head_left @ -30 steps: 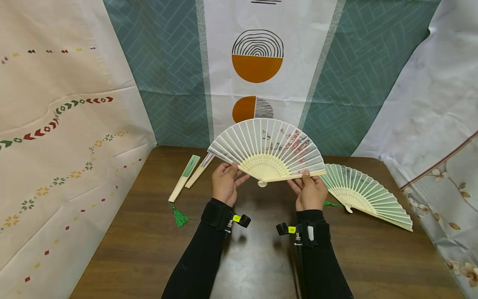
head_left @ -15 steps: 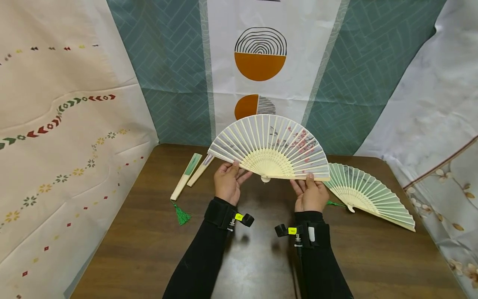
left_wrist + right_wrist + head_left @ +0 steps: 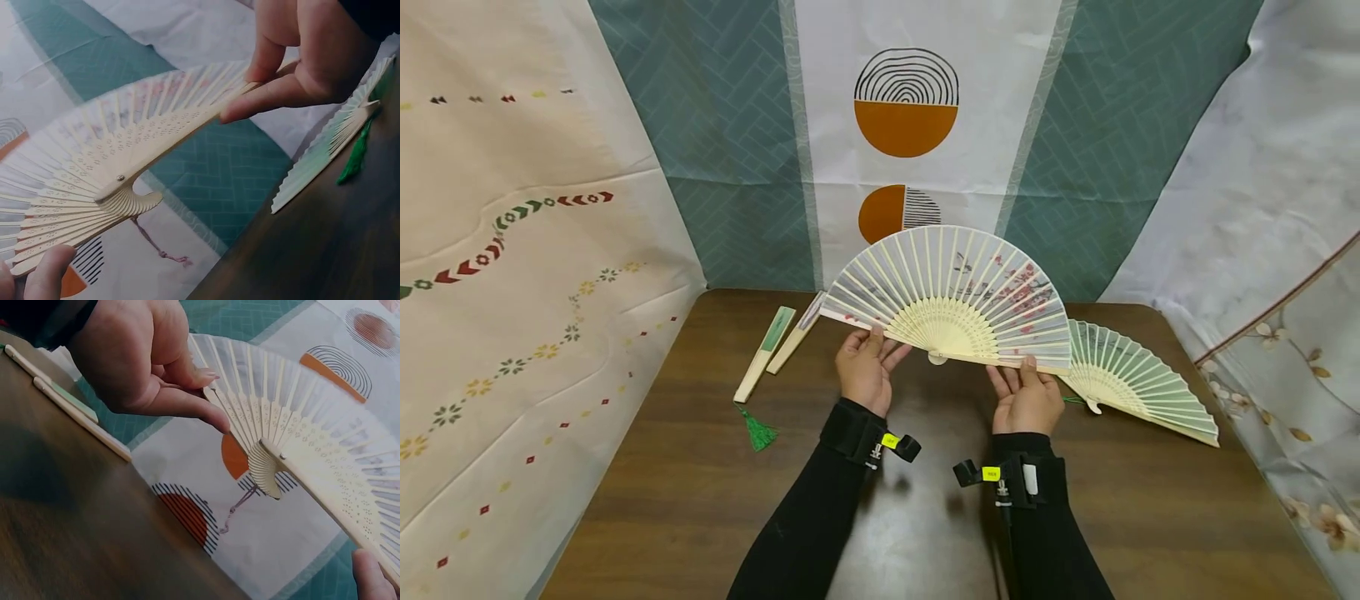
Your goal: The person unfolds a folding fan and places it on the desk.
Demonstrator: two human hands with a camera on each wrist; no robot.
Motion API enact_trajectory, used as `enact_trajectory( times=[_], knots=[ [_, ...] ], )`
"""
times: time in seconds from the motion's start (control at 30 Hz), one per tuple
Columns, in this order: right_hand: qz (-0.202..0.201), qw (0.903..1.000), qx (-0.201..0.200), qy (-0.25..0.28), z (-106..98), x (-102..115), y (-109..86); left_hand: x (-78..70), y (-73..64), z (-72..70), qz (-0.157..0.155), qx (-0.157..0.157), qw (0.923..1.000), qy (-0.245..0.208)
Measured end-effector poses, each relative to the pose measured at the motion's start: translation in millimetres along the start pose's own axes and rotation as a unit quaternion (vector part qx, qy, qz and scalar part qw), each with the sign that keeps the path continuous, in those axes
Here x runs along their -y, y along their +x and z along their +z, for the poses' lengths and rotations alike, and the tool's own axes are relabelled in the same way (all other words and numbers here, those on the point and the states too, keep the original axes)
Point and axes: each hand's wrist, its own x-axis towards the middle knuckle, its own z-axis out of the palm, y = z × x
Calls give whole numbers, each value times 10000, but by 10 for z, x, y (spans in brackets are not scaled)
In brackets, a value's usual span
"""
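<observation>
A pale folding fan [image 3: 951, 321] with pink blossoms and cream ribs is spread wide, held above the table. In the head view my left hand [image 3: 865, 373] pinches its left outer rib between thumb and fingers. My right hand [image 3: 1027, 402] grips the right outer rib the same way. The left wrist view shows the rivet [image 3: 120, 178] and a thin purplish cord [image 3: 159, 250] hanging from the fan's base. Only a left fingertip or two shows there. In the right wrist view, the right thumb [image 3: 369, 575] rests on an outer rib.
A spread green fan [image 3: 1142, 383] lies at the table's right. Two folded fans lie at left: a green one [image 3: 765, 354] with a green tassel [image 3: 760, 432], and a pale one [image 3: 796, 333]. A patterned cloth [image 3: 730, 150] hangs behind the brown table [image 3: 685, 500].
The pale fan has spread wider, its two outer ribs now nearly in line. Its right end has dropped slightly. Both hands keep their hold. The head view has shifted a little.
</observation>
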Motion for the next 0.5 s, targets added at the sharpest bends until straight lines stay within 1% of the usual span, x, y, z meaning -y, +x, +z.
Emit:
enact_trajectory(
  times=[0.17, 0.3, 0.4, 0.5],
  knots=[
    [125, 9999, -42, 82, -131, 45, -45, 61, -63, -26, -115, 95, 9999, 63],
    [392, 9991, -22, 184, -360, 174, -82, 149, -96, -72, -443, 231, 9981, 360],
    [665, 9977, -21, 146, -615, 309, -134, 229, -112, -117, -810, 329, 9930, 794],
    [982, 9951, -69, -20, -903, 430, -227, 300, -114, -166, -1191, 457, 9841, 1238]
  ],
)
